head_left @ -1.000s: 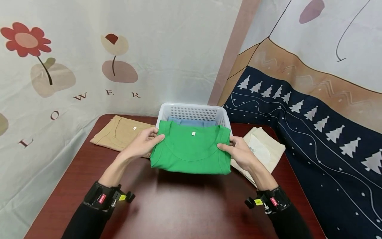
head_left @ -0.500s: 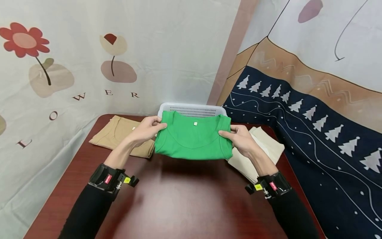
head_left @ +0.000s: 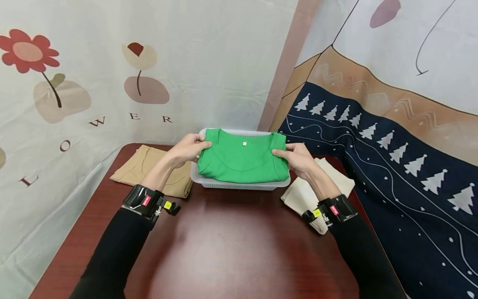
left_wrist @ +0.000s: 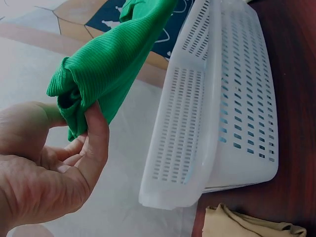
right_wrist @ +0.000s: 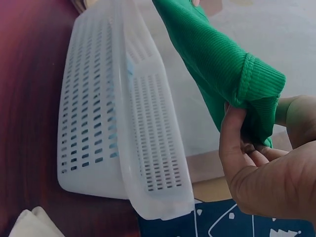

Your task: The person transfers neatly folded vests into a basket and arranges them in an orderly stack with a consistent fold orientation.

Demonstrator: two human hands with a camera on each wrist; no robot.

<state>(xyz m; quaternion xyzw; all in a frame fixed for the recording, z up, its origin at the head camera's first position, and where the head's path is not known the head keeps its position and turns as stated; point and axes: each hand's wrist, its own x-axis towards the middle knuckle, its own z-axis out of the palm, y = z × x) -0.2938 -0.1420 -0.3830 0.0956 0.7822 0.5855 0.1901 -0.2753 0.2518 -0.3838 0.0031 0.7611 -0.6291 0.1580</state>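
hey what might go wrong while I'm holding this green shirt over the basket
The green shirt hangs over the basket, pinched only at its sides: if the left grip slips before the right grip, it might drop crooked or unfold. From the head view it looks almost basket-wide, so a side may snag.

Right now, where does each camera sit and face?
Head: worn on head, facing forward-down at the folded green cloth garment; left hand, right hand, black sleeves show.
Left wrist: worn there, facing garment and white perforated plastic basket; left hand shows.
Right wrist: worn there, facing both too; right hand shows.
Both wrist views share garment and basket.
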